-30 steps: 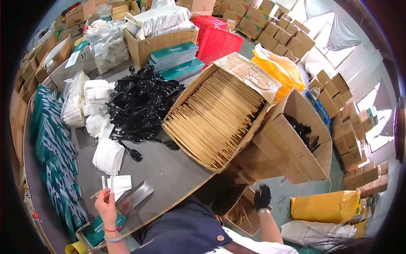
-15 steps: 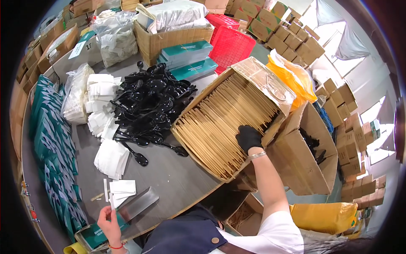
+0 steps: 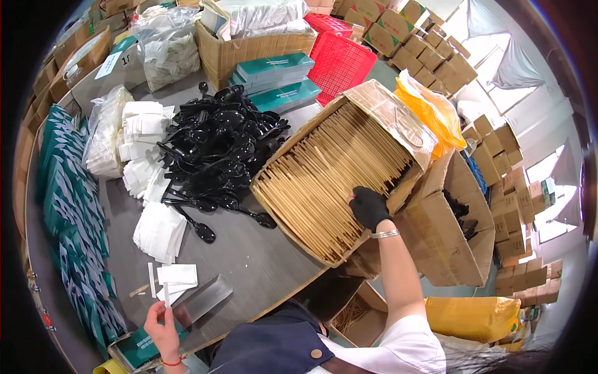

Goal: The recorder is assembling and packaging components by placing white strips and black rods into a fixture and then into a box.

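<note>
A: Starting with the head view, the only one: where are the brown paper-sleeved sticks [image 3: 311, 181]?
B: Packed close in rows inside the open cardboard carton [image 3: 389, 109], which sits tilted at the right edge of the grey table [image 3: 255, 265], beside the heap of black plastic spoons [image 3: 221, 134].
A: And the right hand [image 3: 369, 209]?
B: It wears a black glove and rests on the sticks near the carton's right side, fingers curled downward. The fingertips are hidden, so I can't tell whether it has pinched one or only touches them.
A: How would one handle?
B: Light, I'd judge, and fairly stiff along its length, with a thin sleeve that could crease or tear. The tight packing probably makes separating a single one the fiddly part. I'd take it by an exposed end or upper edge, with thumb and forefinger, and lift without twisting.
A: What about the left hand [image 3: 162, 328]?
B: Bare, it pinches a narrow white strip [image 3: 166, 295] between thumb and fingers, just beside the folded white sheets [image 3: 177, 274] and the clear plastic trough [image 3: 210, 300].
A: Is that strip delicate?
B: It looks very light; a gentle hold near one end should do, since squeezing might bend it.
</note>
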A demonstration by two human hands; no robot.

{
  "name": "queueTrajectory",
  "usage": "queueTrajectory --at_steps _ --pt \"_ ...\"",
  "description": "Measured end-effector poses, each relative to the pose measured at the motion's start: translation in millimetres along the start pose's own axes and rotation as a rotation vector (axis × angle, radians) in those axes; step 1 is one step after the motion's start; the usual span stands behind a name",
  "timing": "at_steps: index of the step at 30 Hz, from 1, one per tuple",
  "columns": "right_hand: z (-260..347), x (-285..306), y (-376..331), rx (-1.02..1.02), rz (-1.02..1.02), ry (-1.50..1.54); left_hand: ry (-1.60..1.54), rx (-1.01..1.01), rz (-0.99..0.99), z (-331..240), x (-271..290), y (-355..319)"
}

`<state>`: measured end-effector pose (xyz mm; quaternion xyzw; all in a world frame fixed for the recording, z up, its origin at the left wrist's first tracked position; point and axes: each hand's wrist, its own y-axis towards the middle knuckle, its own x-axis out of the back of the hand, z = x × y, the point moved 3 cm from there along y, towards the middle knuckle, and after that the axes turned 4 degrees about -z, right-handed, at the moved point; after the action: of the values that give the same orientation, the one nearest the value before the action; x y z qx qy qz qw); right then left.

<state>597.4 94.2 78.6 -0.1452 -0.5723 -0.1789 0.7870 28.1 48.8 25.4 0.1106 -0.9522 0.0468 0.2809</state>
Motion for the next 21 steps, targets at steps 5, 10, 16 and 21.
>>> queueTrajectory --at_steps 5,10,16,21 --pt "15.4 20.9 -48.5 0.066 -0.05 0.142 -0.034 -0.035 0.0 -12.8 -7.7 1.8" --pt "-4.9 19.8 -141.4 0.228 -0.329 0.135 -0.027 -0.103 0.053 -21.6 -13.3 2.2" --pt "-159.6 -72.0 -359.4 -0.392 -0.202 -0.128 -0.085 -0.137 0.084 -19.8 -22.2 10.9" --pt "-201.1 -97.4 -391.8 -0.41 -0.393 -0.141 -0.063 -0.16 0.092 -24.9 -26.4 12.5"
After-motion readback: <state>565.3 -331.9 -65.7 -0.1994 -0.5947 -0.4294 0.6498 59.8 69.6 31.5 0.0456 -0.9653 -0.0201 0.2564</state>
